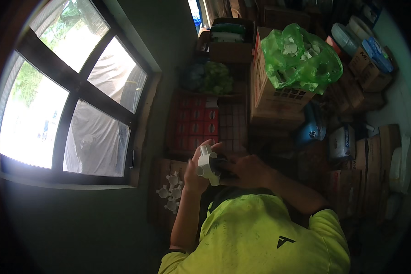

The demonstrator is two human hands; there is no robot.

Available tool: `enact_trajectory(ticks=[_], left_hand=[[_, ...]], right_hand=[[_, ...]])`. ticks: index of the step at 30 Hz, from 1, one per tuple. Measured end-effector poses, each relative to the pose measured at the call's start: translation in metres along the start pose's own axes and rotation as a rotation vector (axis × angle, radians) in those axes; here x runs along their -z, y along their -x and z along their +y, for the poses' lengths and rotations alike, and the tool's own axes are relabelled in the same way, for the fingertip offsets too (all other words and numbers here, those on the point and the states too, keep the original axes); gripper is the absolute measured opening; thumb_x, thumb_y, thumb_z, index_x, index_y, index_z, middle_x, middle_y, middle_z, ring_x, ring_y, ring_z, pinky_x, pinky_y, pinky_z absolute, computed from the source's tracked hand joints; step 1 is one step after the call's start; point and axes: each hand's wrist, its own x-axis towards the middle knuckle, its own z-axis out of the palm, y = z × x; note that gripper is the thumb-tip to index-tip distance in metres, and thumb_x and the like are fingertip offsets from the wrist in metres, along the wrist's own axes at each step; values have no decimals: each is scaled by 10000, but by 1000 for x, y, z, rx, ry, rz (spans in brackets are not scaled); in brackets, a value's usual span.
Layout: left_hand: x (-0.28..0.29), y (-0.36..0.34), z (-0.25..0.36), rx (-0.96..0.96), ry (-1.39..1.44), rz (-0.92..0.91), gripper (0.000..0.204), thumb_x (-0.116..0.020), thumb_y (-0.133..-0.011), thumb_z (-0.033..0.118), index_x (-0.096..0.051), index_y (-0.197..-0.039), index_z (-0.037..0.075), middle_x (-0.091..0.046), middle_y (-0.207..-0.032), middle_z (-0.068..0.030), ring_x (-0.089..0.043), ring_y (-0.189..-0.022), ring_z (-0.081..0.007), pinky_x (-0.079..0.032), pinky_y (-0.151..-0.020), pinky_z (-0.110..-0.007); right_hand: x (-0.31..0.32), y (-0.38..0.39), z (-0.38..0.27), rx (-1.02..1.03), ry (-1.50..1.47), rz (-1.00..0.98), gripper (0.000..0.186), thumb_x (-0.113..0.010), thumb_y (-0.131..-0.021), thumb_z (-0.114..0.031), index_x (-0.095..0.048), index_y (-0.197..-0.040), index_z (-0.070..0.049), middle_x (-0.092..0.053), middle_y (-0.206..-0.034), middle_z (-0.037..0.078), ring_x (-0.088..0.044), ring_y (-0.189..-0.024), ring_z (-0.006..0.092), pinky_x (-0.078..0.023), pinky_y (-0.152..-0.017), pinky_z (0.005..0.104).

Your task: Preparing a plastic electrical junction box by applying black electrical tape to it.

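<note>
My left hand [195,174] is closed around a white plastic conduit junction box [207,160], a round body with short pipe stubs, held up in front of my chest. Close on its right side is my right hand [250,170], its fingers bent around something dark [222,165] that meets the box; shadow hides what it is. Several more white junction boxes [172,192] lie together on a brown cardboard surface [159,214] to the left of my left forearm.
A green plastic bag [283,68] with white fittings sits on a tall carton [278,102] at the far right. Red boxes [196,123] are stacked ahead. Cartons [345,192] and packages crowd the right wall. At left is a dark-framed window [73,80].
</note>
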Motion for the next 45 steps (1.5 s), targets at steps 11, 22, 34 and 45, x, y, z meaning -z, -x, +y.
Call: enact_trajectory(ticks=[11,22,34,45], left_hand=[[5,6,-15,-17,-252,58,847,-562,-791,550,-321,-1420,38,-440,-1373,-234,-585,-1068,-253,-549,-840,-370],[10,10,4,-75,55,50,699,-312,-934,561,-334,-1412,52,-307,-1435,-319,-338,-1306,-519,-600,-616,-557],[-2,4,-6,-144,123,20,671,-251,-928,558,-433,-1350,68,-604,-1084,-122,-644,-844,-223,-560,-687,-362],[-2,10,1,-60,80,135,667,-271,-924,568,-447,-1343,80,-615,-1056,-124,-654,-783,-218,-568,-555,-356]], right_hand=[[-49,2,8,-22,-735,284,331,-738,-815,-342,-685,-1015,-83,-693,-894,105,-693,-805,166,-542,-735,329],[-52,13,22,-384,-1181,479,200,-639,-900,-205,-650,-947,-11,-618,-798,12,-553,-713,74,-438,-641,246],[-54,22,6,-228,-1441,11,232,-694,-872,-214,-617,-976,-21,-586,-776,17,-529,-726,86,-413,-674,260],[-22,17,8,139,-461,143,293,-733,-820,-277,-634,-1010,-77,-618,-891,126,-633,-696,220,-536,-683,330]])
